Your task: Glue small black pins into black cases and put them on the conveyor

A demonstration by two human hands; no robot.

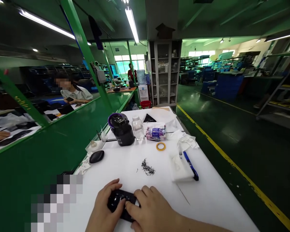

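Note:
My left hand (103, 206) is wrapped round the left side of a glossy black plastic piece (118, 196), thumb pressed on its top. Over the right side of the piece lies my right hand (151, 207), its fingers curled and its thumb close to the left thumb. A small pale patch shows near the right fingertips. The fingers cover much of the piece, so its exact kind is hidden. Beyond the hands, a small heap of thin black scraps (148, 168) rests on the white tabletop (132, 153). A smooth black rounded object (96, 157) sits at the left edge.
A black jug-like container (122, 130), a clear bottle (138, 129), a tissue pack (156, 132) and a yellow tape roll (160, 146) stand farther back. On the right, a blue utility knife (190, 166) lies by folded white cloth (181, 169), with a thin needle-like rod (183, 195) nearer.

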